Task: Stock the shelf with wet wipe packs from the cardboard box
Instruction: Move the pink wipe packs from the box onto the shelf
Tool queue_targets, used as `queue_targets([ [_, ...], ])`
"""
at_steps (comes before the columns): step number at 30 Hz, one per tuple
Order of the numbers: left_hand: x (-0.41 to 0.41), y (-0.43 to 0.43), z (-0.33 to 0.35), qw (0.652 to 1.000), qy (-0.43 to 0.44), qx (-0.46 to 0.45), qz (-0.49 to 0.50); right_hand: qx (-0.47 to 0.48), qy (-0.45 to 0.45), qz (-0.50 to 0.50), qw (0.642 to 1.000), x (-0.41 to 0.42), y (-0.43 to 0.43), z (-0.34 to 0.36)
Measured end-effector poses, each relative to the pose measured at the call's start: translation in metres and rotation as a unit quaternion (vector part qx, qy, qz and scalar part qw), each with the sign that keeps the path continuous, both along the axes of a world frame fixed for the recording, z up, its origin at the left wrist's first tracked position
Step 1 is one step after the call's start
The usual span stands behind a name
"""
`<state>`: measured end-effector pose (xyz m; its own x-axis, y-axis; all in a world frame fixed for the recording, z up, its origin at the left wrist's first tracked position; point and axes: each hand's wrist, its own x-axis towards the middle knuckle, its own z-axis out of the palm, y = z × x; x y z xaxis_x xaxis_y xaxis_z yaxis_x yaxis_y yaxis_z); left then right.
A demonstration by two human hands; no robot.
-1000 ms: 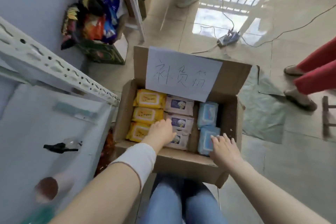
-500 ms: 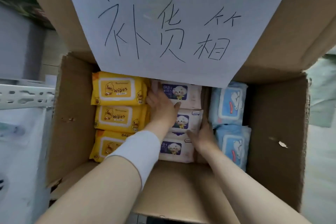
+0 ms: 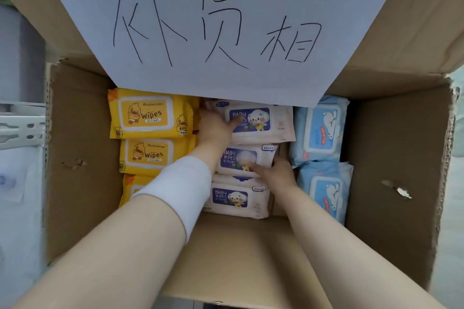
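Looks barely begun, with box (image 3: 82, 158) filled in three columns, left hand (image 3: 216, 125) gripping far white pack (image 3: 266, 120), thumb on top, fingers down its side, right hand (image 3: 282, 173) likewise pinching middle white pack (image 3: 238, 158), both lying inside, none seen on shelf (image 3: 22, 130).

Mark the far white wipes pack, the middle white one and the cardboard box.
far white pack (image 3: 281, 123), head view, wrapper right of its label.
middle white pack (image 3: 232, 161), head view, purple label.
cardboard box (image 3: 85, 133), head view, left inner wall.
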<state>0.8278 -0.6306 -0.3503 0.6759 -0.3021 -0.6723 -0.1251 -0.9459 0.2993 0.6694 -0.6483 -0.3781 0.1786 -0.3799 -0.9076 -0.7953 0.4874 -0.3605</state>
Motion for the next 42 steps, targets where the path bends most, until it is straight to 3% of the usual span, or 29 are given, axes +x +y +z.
queue_targets([
  [6,0.008,0.003,-0.002,0.988,0.086,-0.046,0.122,0.031,-0.042,-0.074,0.996,0.000,0.001,0.000],
  [21,0.031,0.017,-0.007,0.983,0.036,-0.085,0.161,0.030,-0.068,-0.051,0.996,0.007,0.000,-0.001],
  [27,0.015,0.017,0.006,0.987,-0.005,-0.097,0.128,0.022,-0.053,-0.044,0.997,0.010,0.002,0.011],
  [32,0.006,0.014,0.015,0.980,0.031,-0.154,0.122,0.019,-0.061,-0.046,0.997,0.015,0.004,0.021],
  [37,0.004,0.013,0.026,0.964,0.075,-0.180,0.182,-0.001,-0.052,-0.022,0.998,0.017,0.002,0.032],
  [42,-0.007,0.018,0.048,0.962,0.093,-0.185,0.176,-0.018,-0.045,-0.113,0.992,-0.005,0.005,0.065],
])
